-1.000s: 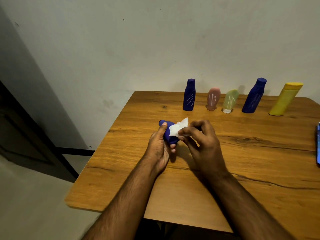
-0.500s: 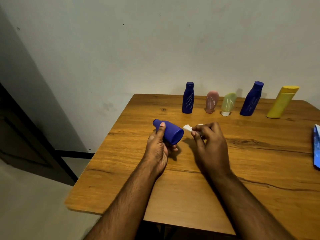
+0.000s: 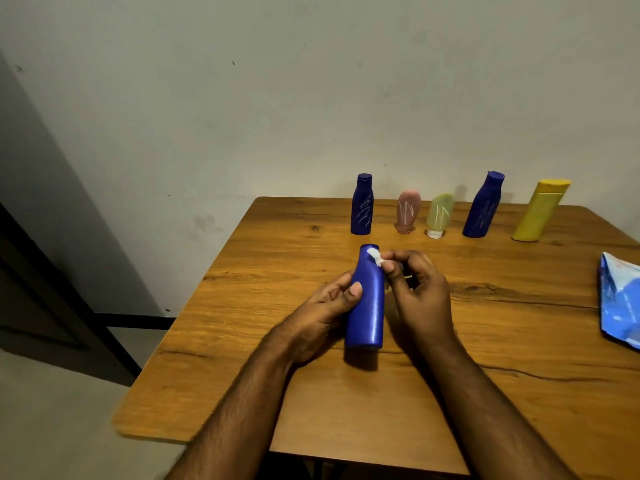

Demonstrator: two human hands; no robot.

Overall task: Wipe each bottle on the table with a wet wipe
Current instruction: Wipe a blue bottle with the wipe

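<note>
Bottle row (image 3: 440, 216) behind; packet (image 3: 620, 299) right

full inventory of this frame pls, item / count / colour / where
held bottle: 1, blue, above the table's middle, cap pointing away, gripped by the left hand
wet wipe: 1, white, bunched against the held bottle's neck
blue bottles: 2, with white scribbles, upright in the back row, one at its left end, one fourth along
pink tube: 1, back row, cap down
green tube: 1, pale green, white cap down, back row
yellow bottle: 1, back row, right end
wipes pack: 1, blue and white, right table edge, partly cut off
table: 1, brown wood
left hand: 1, holds the bottle
right hand: 1, pinches the wipe
</note>
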